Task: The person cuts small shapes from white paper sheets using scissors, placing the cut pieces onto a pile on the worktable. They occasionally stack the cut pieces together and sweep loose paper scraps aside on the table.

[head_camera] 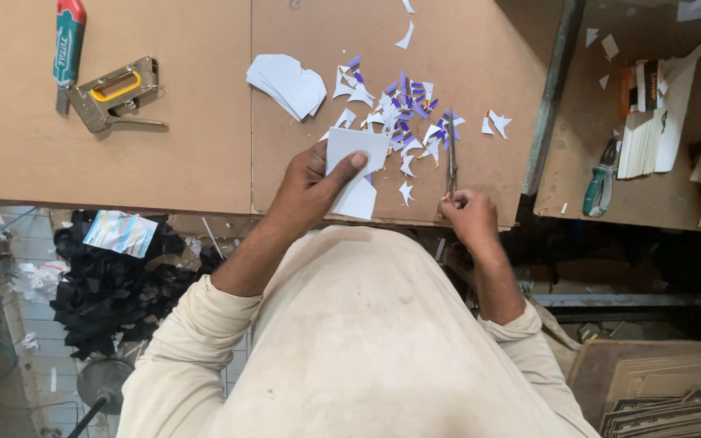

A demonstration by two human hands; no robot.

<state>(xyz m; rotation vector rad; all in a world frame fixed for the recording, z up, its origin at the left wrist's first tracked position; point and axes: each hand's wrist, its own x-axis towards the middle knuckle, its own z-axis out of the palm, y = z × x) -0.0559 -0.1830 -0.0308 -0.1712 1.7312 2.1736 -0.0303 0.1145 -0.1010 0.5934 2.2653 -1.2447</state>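
- Centrally, the left hand (308,188) pinches a small stack of white paper cards (356,166).
- Right hand (469,216) grips slim metal scissors (451,158) beside purple-white paper scraps (403,113).

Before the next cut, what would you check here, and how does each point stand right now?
1. Left hand grips the white card pieces firmly: ok.
2. Right hand holds the scissors: ok.
3. Scissor blades open or closed: cannot tell.
4. Fingers clear of the blades: ok, the hands are apart.
5. Cutting area free of litter: not ok, paper offcuts lie scattered on the brown tabletop.
6. Stack of cut white shapes set apart from the offcuts: ok.
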